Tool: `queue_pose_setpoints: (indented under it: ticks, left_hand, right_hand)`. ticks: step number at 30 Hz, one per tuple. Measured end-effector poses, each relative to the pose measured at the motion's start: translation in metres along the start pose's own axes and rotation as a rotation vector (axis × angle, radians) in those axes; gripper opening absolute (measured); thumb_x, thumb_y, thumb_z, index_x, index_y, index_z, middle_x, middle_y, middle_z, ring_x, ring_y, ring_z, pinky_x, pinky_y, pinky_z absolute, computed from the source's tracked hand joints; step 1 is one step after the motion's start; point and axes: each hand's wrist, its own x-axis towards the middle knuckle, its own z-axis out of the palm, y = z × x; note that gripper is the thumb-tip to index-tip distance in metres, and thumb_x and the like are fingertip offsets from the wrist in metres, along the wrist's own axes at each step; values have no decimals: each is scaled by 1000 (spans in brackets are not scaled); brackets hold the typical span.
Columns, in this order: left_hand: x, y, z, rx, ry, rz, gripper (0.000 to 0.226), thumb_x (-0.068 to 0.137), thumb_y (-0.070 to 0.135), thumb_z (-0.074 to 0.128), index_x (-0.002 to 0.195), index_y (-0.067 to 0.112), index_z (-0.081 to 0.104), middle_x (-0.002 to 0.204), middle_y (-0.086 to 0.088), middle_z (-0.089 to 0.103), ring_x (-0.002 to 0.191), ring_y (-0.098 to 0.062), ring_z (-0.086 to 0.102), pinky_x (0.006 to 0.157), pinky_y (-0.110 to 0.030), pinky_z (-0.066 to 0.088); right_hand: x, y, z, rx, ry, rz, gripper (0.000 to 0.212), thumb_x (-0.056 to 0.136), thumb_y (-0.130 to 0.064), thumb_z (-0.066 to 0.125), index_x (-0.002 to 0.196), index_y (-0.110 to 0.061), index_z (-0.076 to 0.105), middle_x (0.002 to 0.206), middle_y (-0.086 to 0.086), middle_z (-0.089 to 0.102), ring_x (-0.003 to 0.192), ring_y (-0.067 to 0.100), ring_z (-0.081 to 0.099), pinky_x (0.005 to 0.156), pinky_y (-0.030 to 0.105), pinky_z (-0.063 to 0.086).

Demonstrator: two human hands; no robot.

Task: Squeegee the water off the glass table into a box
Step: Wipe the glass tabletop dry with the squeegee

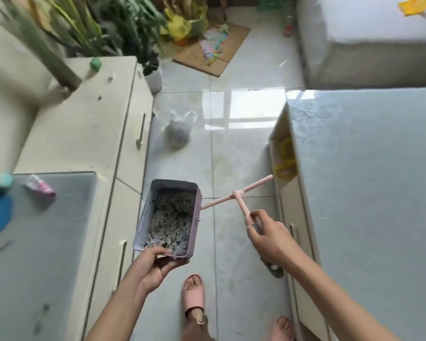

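Observation:
My left hand (155, 264) grips the near end of a pale purple metal box (143, 217), held over the floor and tilted; dark wet debris lies inside it. My right hand (268, 239) pinches the handle of a pink T-shaped squeegee (236, 195). The blade points up and away, and its left tip is close to the box's right wall. The glass table top (369, 173) fills the right side, beside and above my right arm. A second glass-topped surface (49, 242) lies at lower left.
A cream cabinet (89, 129) with drawers stands on the left, with plants (103, 23) behind it. A tied plastic bag (178, 129) sits on the tiled floor ahead. Cardboard with litter (214, 48) lies farther off. My feet in pink slippers (193, 296) stand on the floor below.

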Motion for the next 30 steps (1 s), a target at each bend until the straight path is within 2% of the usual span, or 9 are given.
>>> queue_pose_setpoints:
  ticks: [2, 5, 8, 11, 16, 18, 24, 28, 30]
  left_hand:
    - [8, 32, -35, -11, 29, 12, 26, 86, -17, 27, 102, -12, 47, 92, -31, 57, 81, -51, 53, 35, -43, 51]
    - [19, 76, -85, -34, 100, 46, 20, 86, -18, 28, 87, -13, 48, 86, -28, 57, 77, -47, 54, 36, -49, 50]
    - [27, 108, -124, -68, 159, 91, 20, 86, -18, 30, 84, -10, 48, 84, -25, 57, 75, -44, 53, 37, -50, 49]
    - [39, 137, -169, -103, 232, 115, 22, 86, -18, 32, 84, -5, 49, 79, -21, 59, 69, -40, 57, 37, -46, 49]
    - [55, 167, -225, -69, 362, 109, 12, 89, -13, 37, 89, -6, 46, 68, -21, 59, 37, -31, 60, 27, -32, 45]
    - [61, 173, -242, -69, 388, 99, 12, 89, -12, 38, 97, -7, 45, 76, -23, 58, 35, -30, 59, 32, -34, 47]
    - [73, 178, -277, -147, 463, 65, 14, 89, -10, 43, 80, -1, 47, 78, -19, 56, 34, -26, 60, 32, -29, 49]
    - [78, 176, -285, -191, 497, 97, 7, 90, -10, 46, 92, -4, 49, 81, -20, 57, 34, -19, 60, 33, -29, 50]
    - [78, 173, -284, -216, 495, 118, 11, 93, -7, 49, 103, -5, 47, 93, -24, 59, 39, -18, 63, 37, -27, 52]
  right_hand:
    - [8, -40, 23, -16, -18, -26, 15, 95, -32, 40, 106, -24, 46, 87, 4, 61, 82, 34, 60, 72, 36, 50]
    - [24, -94, 48, -70, -58, -66, 12, 94, -32, 41, 104, -27, 45, 75, -3, 59, 70, 24, 58, 67, 36, 50]
    - [39, -130, 67, -84, -94, -89, 10, 94, -31, 43, 104, -30, 44, 69, 0, 58, 60, 18, 56, 62, 36, 52]
    - [50, -170, 90, -163, -149, -114, 13, 94, -29, 43, 107, -29, 44, 68, -1, 59, 59, 18, 57, 63, 34, 52]
    - [62, -213, 121, -234, -216, -147, 9, 94, -31, 42, 103, -33, 43, 70, -1, 60, 59, 20, 58, 61, 33, 53]
    - [65, -225, 131, -253, -233, -168, 8, 94, -30, 43, 102, -32, 43, 67, 0, 59, 55, 19, 55, 59, 33, 51]
    - [71, -250, 149, -269, -295, -206, 7, 94, -25, 42, 99, -31, 42, 65, 3, 59, 47, 18, 49, 52, 35, 49]
    - [74, -258, 154, -297, -311, -214, 10, 94, -25, 42, 103, -28, 43, 65, 2, 57, 50, 19, 50, 54, 32, 47]
    - [74, -259, 154, -291, -310, -205, 11, 95, -24, 42, 105, -27, 44, 64, 2, 57, 52, 21, 50, 55, 31, 47]
